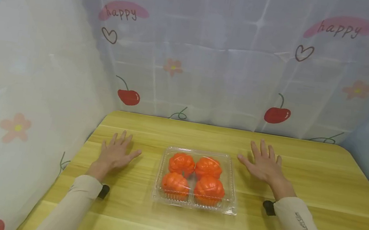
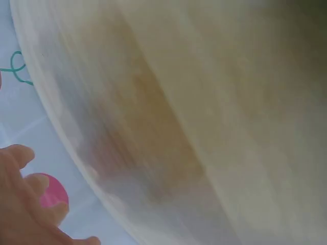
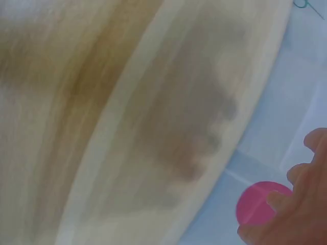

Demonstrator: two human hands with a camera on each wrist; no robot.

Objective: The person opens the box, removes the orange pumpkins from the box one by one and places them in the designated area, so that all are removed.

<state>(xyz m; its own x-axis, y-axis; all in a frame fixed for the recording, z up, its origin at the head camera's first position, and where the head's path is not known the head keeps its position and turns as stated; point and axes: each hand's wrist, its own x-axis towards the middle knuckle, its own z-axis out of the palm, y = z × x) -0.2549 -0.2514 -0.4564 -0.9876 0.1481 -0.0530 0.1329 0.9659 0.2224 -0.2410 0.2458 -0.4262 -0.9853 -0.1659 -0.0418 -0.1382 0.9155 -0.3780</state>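
Head view: a transparent plastic clamshell box (image 1: 194, 205) holding four ribbed orange pumpkins (image 1: 209, 189) sits on the wood-grain table (image 1: 174, 229), between the left hand (image 1: 115, 153) and the right hand (image 1: 264, 166), both empty, fingers splayed. Left wrist: fingers before a pale printed sheet (image 2: 30, 115) beyond the table's curved edge. Right wrist: fingers overlap a round magenta print (image 3: 254, 206).

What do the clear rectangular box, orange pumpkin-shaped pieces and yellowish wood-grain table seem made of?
Clear rectangular box: likely glossy plastic; see-through, with glints along its edges.
Orange pumpkin-shaped pieces: possibly plastic, from their even, bright colour; finish uncertain through the box.
Yellowish wood-grain table: wood or wood-look laminate, satin; streaked grain and soft reflections fit both.
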